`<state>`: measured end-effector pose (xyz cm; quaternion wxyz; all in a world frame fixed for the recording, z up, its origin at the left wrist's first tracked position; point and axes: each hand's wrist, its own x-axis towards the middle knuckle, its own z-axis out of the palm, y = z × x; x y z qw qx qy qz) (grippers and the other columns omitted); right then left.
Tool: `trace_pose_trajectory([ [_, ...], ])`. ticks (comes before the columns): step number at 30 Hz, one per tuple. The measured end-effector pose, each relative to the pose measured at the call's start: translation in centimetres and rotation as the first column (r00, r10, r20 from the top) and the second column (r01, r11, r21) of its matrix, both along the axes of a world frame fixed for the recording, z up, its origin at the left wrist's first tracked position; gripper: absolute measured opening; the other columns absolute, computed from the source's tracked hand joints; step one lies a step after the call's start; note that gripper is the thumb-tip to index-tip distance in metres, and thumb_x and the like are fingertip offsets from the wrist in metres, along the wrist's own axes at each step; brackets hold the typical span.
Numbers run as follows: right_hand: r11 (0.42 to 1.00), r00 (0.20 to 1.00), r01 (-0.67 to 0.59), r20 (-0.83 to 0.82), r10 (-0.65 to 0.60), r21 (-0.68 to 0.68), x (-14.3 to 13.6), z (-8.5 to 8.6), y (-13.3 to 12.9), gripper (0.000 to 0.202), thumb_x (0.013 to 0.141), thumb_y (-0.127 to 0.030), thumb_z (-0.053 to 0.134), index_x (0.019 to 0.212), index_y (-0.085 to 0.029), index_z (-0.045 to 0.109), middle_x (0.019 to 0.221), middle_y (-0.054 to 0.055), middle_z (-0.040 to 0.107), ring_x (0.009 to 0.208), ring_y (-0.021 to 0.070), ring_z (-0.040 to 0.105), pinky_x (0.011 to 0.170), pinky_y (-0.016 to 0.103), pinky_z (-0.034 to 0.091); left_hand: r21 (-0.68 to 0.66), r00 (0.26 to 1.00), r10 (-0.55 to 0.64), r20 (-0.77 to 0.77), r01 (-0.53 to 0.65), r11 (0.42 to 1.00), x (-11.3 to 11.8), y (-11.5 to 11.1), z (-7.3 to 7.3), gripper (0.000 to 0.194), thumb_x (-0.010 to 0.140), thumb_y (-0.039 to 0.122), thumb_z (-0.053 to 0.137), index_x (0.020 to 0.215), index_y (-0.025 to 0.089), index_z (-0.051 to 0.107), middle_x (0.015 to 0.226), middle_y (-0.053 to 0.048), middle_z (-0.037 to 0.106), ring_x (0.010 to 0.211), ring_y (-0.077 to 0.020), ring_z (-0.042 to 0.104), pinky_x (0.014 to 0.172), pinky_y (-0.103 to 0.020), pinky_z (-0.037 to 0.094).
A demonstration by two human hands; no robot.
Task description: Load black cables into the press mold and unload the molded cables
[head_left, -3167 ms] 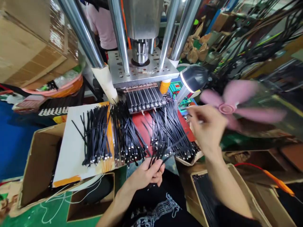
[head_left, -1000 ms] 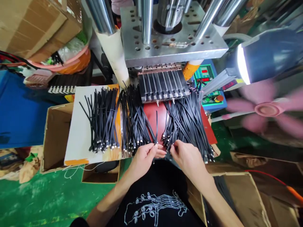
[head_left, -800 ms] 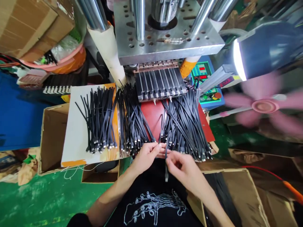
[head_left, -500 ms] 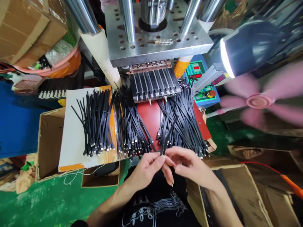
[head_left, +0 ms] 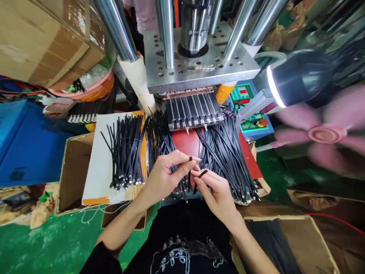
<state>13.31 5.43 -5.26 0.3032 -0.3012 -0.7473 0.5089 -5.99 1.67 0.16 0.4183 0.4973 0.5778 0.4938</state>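
Two hands: the left hand [head_left: 168, 173] and the right hand [head_left: 218, 190] meet before the body, fingertips very near each other.
Left fingers: narrow, holding a black piece [head_left: 190, 158] of cable, which shows at the tips of thumb and forefinger.
Right fingers: narrow also, with a slanting piece [head_left: 203, 173] of cable across them; if the thumb presses it, I cannot tell.
Cable axis: the slanting piece runs from near-left to far-right over the right fingers. Below the left fingertips, a hanging part [head_left: 189, 180] points mostly toward the body.
Nearer hand: the black piece is at the left hand, the slanting piece at the right hand. If they are one cable, the fingers hide it.
Right pile: many cables [head_left: 225, 152] lie just beyond and right of the right fingers, long axes mostly away from the body, plugs at the near end.
Middle pile: cables [head_left: 164, 137] beyond the left hand, partly covered by it.
Left bundle: tied cables [head_left: 127, 152], farther left, on a white board [head_left: 97, 171].
Red top: this surface [head_left: 185, 140] shows beyond the fingertips, between the middle and right piles.
Block: the slotted block [head_left: 194, 108] stands farther ahead, under the press plate [head_left: 205, 78].
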Motion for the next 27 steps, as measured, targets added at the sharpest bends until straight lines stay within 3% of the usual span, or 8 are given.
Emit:
trace_pose_trajectory([
  [3,0.999,1.0,0.0,-0.019,0.001,0.048,0.3,0.2,1.1,0.024,0.106,-0.03,0.056,0.108,-0.023,0.079,0.095,0.007,0.078,0.081,0.0195,0.072,0.074,0.031,0.059,-0.018,0.998,-0.046,0.048,0.047,0.999,-0.1,0.0,0.5,0.022,0.1,0.032,0.069,0.089,0.024,0.087,0.092,-0.007,0.082,0.082,-0.0215,0.073,0.086,-0.036,0.058],
  [7,0.998,0.996,0.022,-0.09,-0.018,0.051,-0.4,1.1,2.2,0.015,0.1,-0.03,0.068,0.094,-0.023,0.08,0.083,0.005,0.075,0.072,0.0186,0.068,0.064,0.03,0.055,0.007,0.99,-0.088,0.108,0.087,0.996,-0.4,-0.3,0.6,0.017,0.099,0.029,0.072,0.096,0.025,0.088,0.095,-0.007,0.08,0.084,-0.0212,0.072,0.084,-0.034,0.058],
  [12,0.999,0.999,-0.03,-0.039,0.032,0.039,-2.3,1.7,2.6,0.03,0.101,-0.033,0.065,0.072,-0.022,0.066,0.07,0.001,0.062,0.064,0.0163,0.058,0.059,0.028,0.049,0.085,0.998,-0.07,0.01,0.069,0.994,-0.8,-0.2,0.6,0.019,0.101,0.028,0.069,0.101,0.026,0.088,0.095,-0.007,0.078,0.088,-0.0223,0.071,0.082,-0.034,0.057],
  [15,0.998,0.998,-0.065,0.013,0.065,0.017,-3.0,0.5,2.4,0.039,0.1,-0.033,0.064,0.065,-0.022,0.051,0.067,-0.002,0.052,0.061,0.0134,0.049,0.057,0.026,0.042,0.16,0.995,0.013,-0.099,0.003,0.987,-1.2,0.6,0.8,0.02,0.101,0.026,0.068,0.096,0.025,0.087,0.092,-0.006,0.078,0.084,-0.0209,0.07,0.08,-0.033,0.056],
  [18,0.971,0.964,-0.213,0.138,0.227,-0.108,-2.7,-1.0,1.9,0.04,0.101,-0.038,0.063,0.068,-0.021,0.049,0.069,-0.002,0.055,0.061,0.0126,0.049,0.058,0.025,0.04,0.278,0.959,0.201,-0.201,-0.141,0.95,-2.9,2.6,0.6,0.021,0.103,0.027,0.066,0.095,0.022,0.085,0.091,-0.005,0.077,0.081,-0.0179,0.069,0.079,-0.031,0.055],
  [22,0.865,0.827,-0.45,0.262,0.497,-0.222,-2.0,0.0,4.0,0.045,0.106,-0.045,0.058,0.069,-0.019,0.059,0.07,-0.001,0.059,0.064,0.0127,0.052,0.062,0.025,0.04,0.387,0.872,0.34,-0.352,-0.195,0.901,-7.3,7.2,-2.0,0.024,0.106,0.027,0.061,0.097,0.017,0.081,0.102,-0.007,0.079,0.098,-0.0194,0.072,0.092,-0.033,0.056],
  [24,0.874,0.815,-0.46,0.316,0.486,-0.158,-2.5,1.6,7.0,0.05,0.105,-0.049,0.06,0.065,-0.019,0.059,0.066,-0.002,0.057,0.062,0.0121,0.048,0.061,0.026,0.038,0.378,0.84,0.331,-0.429,-0.166,0.911,-9.5,10.1,-4.2,0.021,0.104,0.024,0.063,0.096,0.016,0.08,0.114,-0.01,0.078,0.113,-0.0221,0.071,0.104,-0.036,0.054],
  [27,0.93,0.878,-0.365,0.321,0.354,-0.028,-5.3,3.4,12.9,0.055,0.099,-0.059,0.066,0.06,-0.02,0.059,0.057,-0.003,0.053,0.055,0.0111,0.044,0.055,0.026,0.034,0.349,0.809,0.357,-0.467,-0.202,0.915,-11.7,14.2,-7.0,0.015,0.101,0.021,0.068,0.092,0.015,0.077,0.113,-0.011,0.077,0.118,-0.0249,0.069,0.11,-0.042,0.051],
])
